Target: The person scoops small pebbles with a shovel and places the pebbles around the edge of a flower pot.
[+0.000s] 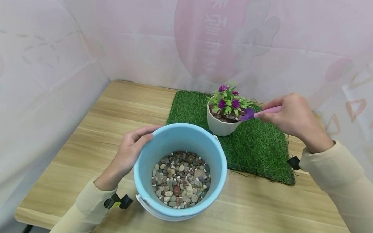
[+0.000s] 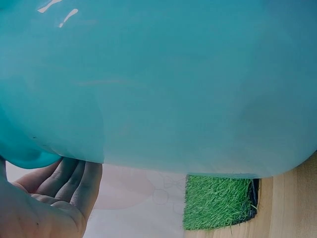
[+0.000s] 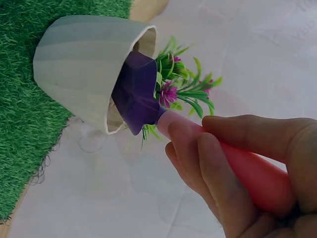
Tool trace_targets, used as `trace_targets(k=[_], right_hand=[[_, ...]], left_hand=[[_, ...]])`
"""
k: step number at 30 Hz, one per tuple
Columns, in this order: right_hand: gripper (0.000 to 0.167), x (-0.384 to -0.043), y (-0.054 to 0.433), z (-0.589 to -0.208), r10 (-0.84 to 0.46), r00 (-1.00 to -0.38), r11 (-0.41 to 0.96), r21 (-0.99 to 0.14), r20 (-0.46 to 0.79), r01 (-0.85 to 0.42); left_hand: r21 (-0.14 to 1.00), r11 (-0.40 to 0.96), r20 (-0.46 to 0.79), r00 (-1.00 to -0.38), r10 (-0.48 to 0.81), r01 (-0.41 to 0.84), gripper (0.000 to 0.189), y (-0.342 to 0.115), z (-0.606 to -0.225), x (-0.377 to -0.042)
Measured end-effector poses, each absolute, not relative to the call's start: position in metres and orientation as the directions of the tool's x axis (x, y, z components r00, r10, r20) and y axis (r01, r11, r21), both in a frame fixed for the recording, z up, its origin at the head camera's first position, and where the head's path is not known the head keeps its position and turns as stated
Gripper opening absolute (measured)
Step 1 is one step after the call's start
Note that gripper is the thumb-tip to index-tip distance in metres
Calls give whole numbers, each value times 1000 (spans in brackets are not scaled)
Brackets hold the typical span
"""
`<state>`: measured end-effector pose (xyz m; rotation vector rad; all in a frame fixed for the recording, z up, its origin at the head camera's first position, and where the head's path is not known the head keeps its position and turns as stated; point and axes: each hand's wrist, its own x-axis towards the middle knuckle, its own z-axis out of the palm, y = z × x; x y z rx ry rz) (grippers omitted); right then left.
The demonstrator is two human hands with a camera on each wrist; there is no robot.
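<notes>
"Blue plastic round bucket [image 1: 179,140] first. Who's on it?"

"Left hand [image 1: 128,150], at the bucket's left rim. Thumb at the lip, fingers round the outside, gripping. Mixed brown, grey and white pebbles [image 1: 180,180] cover the bottom. White plastic handle [image 1: 161,214] hangs on the near side. Base hidden, can't tell if it's flat down."

"Next, rightward?"

"White faceted flowerpot [image 1: 222,127], upright, beyond the bucket. Purple-flowered green plant [image 1: 227,101] in it, brown filling with some stones on top. Then the small trowel with purple head and pink handle [image 3: 136,94], head at the pot's right side, reaching in over the rim. Right hand [image 1: 294,116] has its fingers curled round the handle."

"Step?"

"Judging by the stones, looks like trowel work over the pot: adding pebbles around the plant. Load on the blade, can't tell. Next move probably calls for a gentle tilt, clear of stems, bucket held steady."

"Surface, room?"

"Pale wood-grain table [image 1: 89,126], its left edge in view. Green artificial-grass mat [image 1: 256,152] right of centre, under the pot. Whitish-pink printed cloth [image 1: 140,34] hangs left, behind and right: faded cartoon shape, characters, triangles at far right. Beige sleeves [image 1: 334,168] on both arms."
</notes>
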<state>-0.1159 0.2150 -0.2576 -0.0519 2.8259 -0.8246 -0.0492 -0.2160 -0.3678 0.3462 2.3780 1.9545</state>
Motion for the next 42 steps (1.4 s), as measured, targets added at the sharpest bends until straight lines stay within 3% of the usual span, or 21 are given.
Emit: trace_targets(k=[32, 42], right_hand=[[36, -115, 210, -239, -120, -982, 881, -472, -143, -39], [43, -112, 218, -235, -114, -984, 900, -434, -140, -43]], left_hand=[[974, 182, 100, -975, 196, 136, 36, -218, -370, -50], [976, 169, 102, -976, 194, 135, 37, -219, -375, -51]])
